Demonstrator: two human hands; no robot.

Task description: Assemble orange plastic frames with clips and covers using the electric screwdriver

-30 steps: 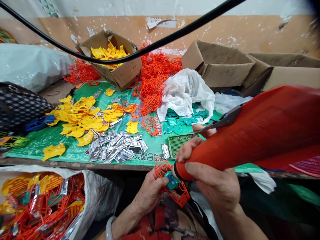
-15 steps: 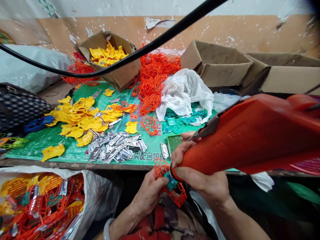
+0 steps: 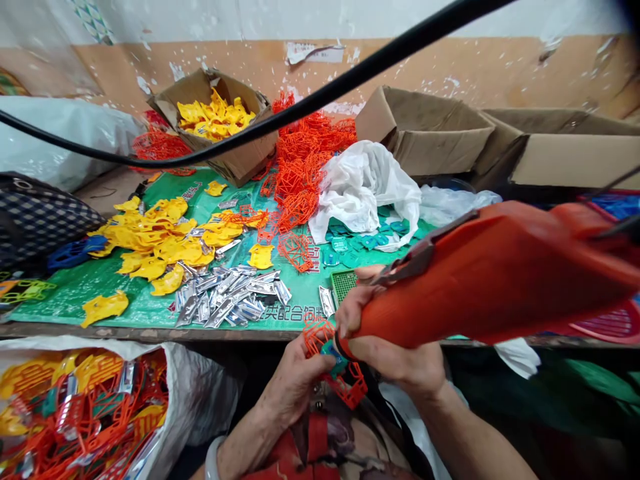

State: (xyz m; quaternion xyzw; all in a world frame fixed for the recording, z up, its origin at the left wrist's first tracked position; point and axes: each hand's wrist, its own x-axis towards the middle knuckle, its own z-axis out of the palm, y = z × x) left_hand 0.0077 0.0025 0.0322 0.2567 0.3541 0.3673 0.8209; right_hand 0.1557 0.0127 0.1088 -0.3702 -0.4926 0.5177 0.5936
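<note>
My right hand (image 3: 400,363) is wrapped round a red electric screwdriver (image 3: 480,280) with a metal lever along its top. The tool slants down to the left, its nose against a teal plastic piece (image 3: 334,359). That piece sits in an orange lattice plastic frame (image 3: 353,388), pinched by the thumb and fingers of my left hand (image 3: 293,380). The tool's tip is hidden by my fingers and the parts. Just beyond my hands, a small green mesh basket (image 3: 343,285) and one silver piece (image 3: 327,301) lie near the table edge.
Yellow parts (image 3: 165,237) and silver pieces (image 3: 230,293) lie on the green sheet (image 3: 65,283). Orange frames (image 3: 300,173) are heaped behind, beside a white bag (image 3: 367,180) and cardboard boxes (image 3: 445,150). A sack (image 3: 200,393) of assembled parts stands lower left. A black cable (image 3: 280,120) crosses the view.
The view has shifted slightly. The screwdriver's nose and my right hand sit a little further left and lower, still at the teal piece; both grips are unchanged.
</note>
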